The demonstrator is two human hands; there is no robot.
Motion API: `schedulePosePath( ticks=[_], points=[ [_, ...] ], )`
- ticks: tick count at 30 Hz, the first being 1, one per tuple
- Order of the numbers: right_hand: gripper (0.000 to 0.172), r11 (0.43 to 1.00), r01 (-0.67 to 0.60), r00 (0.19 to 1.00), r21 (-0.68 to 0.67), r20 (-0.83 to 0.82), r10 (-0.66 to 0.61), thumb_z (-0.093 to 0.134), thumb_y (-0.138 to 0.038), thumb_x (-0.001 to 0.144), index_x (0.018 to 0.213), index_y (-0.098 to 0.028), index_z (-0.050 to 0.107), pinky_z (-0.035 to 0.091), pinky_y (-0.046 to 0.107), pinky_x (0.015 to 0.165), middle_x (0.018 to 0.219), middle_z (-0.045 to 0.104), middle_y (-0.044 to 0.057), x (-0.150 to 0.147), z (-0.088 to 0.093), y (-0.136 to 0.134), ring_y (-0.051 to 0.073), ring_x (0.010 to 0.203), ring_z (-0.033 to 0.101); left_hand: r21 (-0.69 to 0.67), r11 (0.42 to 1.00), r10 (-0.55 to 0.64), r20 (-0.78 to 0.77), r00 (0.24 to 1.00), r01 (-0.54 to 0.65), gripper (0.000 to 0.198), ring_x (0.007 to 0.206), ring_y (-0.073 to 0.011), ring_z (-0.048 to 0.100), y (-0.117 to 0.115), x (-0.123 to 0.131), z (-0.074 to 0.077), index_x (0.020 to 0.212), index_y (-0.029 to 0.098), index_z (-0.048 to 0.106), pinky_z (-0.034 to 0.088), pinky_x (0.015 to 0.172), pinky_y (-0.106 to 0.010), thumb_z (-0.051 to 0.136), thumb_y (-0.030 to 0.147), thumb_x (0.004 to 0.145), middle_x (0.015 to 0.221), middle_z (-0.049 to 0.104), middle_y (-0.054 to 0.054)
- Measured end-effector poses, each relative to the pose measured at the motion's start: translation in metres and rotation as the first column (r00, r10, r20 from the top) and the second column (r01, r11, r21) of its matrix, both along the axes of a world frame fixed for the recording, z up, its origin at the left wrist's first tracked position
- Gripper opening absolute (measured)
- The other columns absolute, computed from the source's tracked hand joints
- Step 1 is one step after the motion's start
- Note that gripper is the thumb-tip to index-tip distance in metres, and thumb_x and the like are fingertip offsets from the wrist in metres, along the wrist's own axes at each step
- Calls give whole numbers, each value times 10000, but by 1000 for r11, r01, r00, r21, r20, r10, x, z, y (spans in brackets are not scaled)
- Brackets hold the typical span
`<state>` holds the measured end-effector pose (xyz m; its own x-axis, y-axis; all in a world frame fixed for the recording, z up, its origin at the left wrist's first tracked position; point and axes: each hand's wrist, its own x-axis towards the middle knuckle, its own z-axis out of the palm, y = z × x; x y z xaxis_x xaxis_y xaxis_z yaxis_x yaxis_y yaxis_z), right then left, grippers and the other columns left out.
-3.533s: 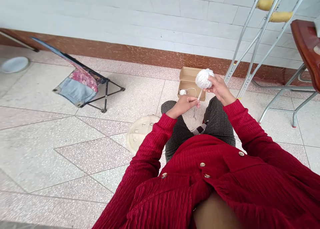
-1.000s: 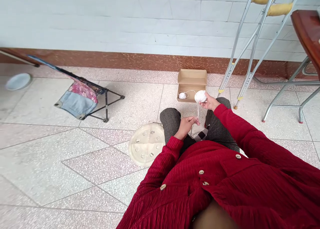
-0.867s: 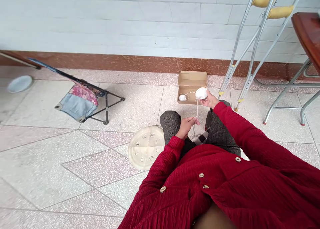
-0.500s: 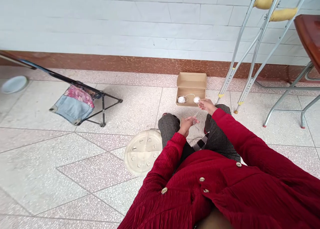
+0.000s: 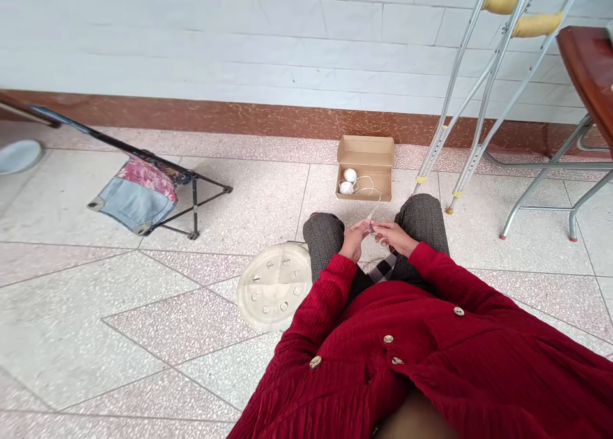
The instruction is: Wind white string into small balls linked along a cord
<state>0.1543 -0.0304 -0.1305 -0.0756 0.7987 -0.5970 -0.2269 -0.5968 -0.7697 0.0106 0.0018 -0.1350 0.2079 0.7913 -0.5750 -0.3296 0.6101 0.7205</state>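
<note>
- While both hands are working close together, the left hand [image 5: 354,241] and right hand [image 5: 393,236] seem to be pinching a thin white thread [image 5: 372,218] in their grips, though it is hard to see
- Two white thread balls [image 5: 350,175] are sitting in an open cardboard box [image 5: 364,150] on the far floor [image 5: 268,196], with thread running out towards the hands

No lettering, label, brand, number or sign can be read anywhere in view; the flaps and inner faces of the open tan cardboard box [image 5: 364,151] show no legible print; the small raised marks on the round cream plastic disc [image 5: 274,292] cannot be made out as characters.
</note>
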Motion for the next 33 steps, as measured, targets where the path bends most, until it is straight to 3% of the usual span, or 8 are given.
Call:
schedulePosePath(
  ticks=[3,6,9,14,21,24,29,33],
  points=[
    [435,999,-51,987,14,-149,52,848,-446,680,980,-155,725,272,166,432,913,700,50,1,1,-12,54,563,538,-16,1000,-9,18,1000,9,325,815,-168,643,-6,4,0,764,145,743,485,801,-303,877,412,637,937,752,-85],
    [532,998,-48,992,35,-119,52,890,-462,618,1011,-150,713,149,176,410,715,613,-12,3,0,-17,38,497,432,-38,997,-58,69,996,61,328,877,-177,655,-12,5,1,801,150,745,487,799,-294,872,417,658,1052,750,-98],
    [537,996,-48,993,70,-102,55,882,-495,618,989,-149,706,111,188,415,591,488,-68,6,2,-16,37,472,348,-49,994,-88,124,988,95,359,944,-196,654,-16,6,4,844,157,749,495,831,-313,881,429,651,1108,739,-105],
    [513,993,-55,995,103,-79,64,887,-544,579,828,-141,692,123,196,424,517,419,-83,11,7,-10,40,469,310,-28,989,-141,130,982,145,369,1066,-236,638,-18,7,11,928,178,764,478,917,-364,856,443,688,1183,725,-110],
    [497,985,-140,990,104,1,140,854,-584,606,770,-143,695,126,204,412,569,551,-35,17,19,-16,27,429,300,30,991,-133,103,986,131,302,1151,-257,623,-7,-1,19,882,163,756,452,990,-383,821,414,728,1225,713,-131],
    [527,981,-164,986,105,11,164,841,-614,602,789,-141,706,129,212,403,627,605,-13,19,31,-12,23,419,291,65,996,-75,120,990,67,264,1164,-257,623,2,-4,24,890,166,740,477,971,-387,799,384,754,1228,711,-128],
    [507,963,-190,978,190,123,169,790,-600,693,900,-138,753,177,204,429,575,490,-49,22,55,0,48,468,333,89,995,-70,183,981,55,266,1056,-250,673,14,-6,33,904,154,711,533,916,-403,785,380,784,1164,724,-137],
    [468,944,-247,963,221,163,214,748,-585,753,903,-142,753,206,220,443,572,488,-41,22,65,-1,65,477,364,122,991,-66,145,987,48,269,1146,-265,662,25,-9,40,908,162,694,523,970,-413,769,399,807,1209,712,-131]
  ],
)
